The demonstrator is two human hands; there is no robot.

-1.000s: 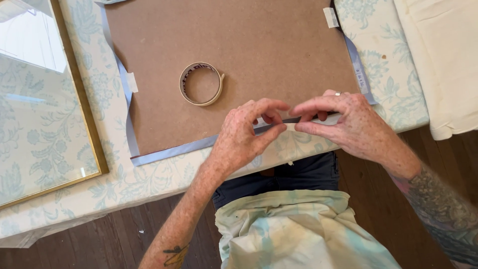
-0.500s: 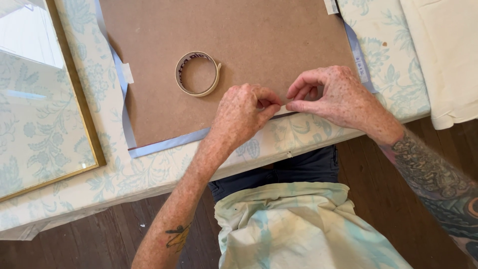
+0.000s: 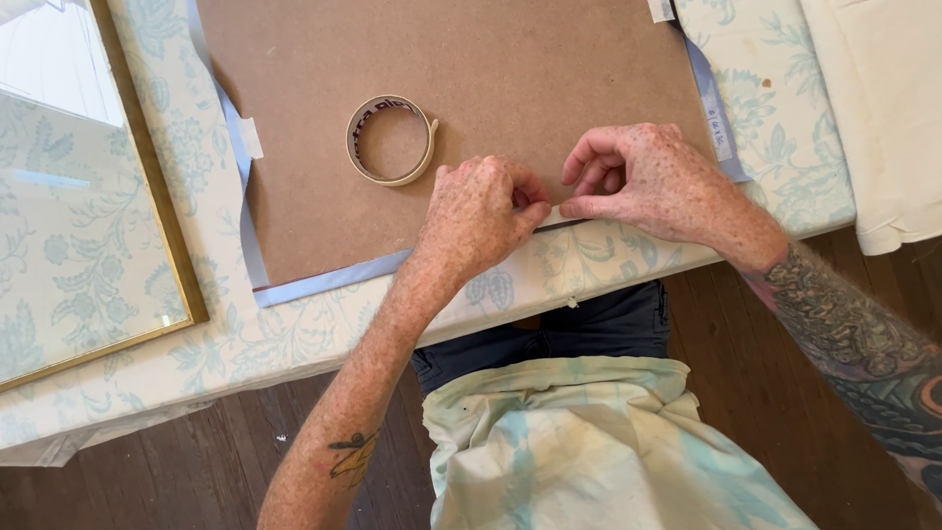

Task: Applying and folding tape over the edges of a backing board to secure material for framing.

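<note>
Both hands sit at the near edge of a big brown backing board (image 3: 471,88), at about 6 o'clock on it. The left hand (image 3: 481,218) has its fingers curled shut, and its fingertips pinch at the board's edge. The right hand (image 3: 653,182) is just beside it at 3 o'clock, with thumb and first finger pressed together on that same edge. What they pinch is too small to tell.

A roll of tape (image 3: 392,139) lies flat on the board, at 10 o'clock from the left hand. A pale blue mat (image 3: 324,282) peeks out under the board. A gold frame (image 3: 147,167) with glass lies far off at 9 o'clock on the flowery tablecloth (image 3: 118,368).
</note>
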